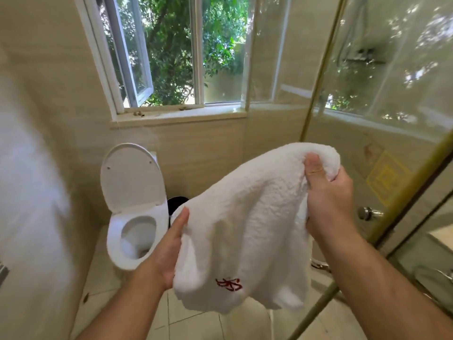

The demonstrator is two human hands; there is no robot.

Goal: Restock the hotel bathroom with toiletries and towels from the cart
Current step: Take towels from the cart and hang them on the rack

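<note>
Fingers and thumb of the right hand (328, 200) are curled tight round a bunched upper corner of a white towel (245, 229), the thumb pressed upright against the cloth. Lower and across from it, the left hand (166, 246) pinches the towel's other edge: its thumb lies flat on the front, while its fingers are hidden behind the cloth, so how they lie I cannot tell. Held in the air between both hands, the towel slopes down from right to left and hangs loose below them, well above the tiled floor (196, 322). A small red embroidered mark (229, 283) shows near its lower hem. Behind it stands a white toilet (132, 236) with its lid (132, 175) raised against the beige wall, and a dark bin (176, 202) peeks out just beside it. Above is a window (171, 57) with one pane swung open onto green trees. A glass shower screen (367, 82) with a brass-coloured frame stands to the right.
</note>
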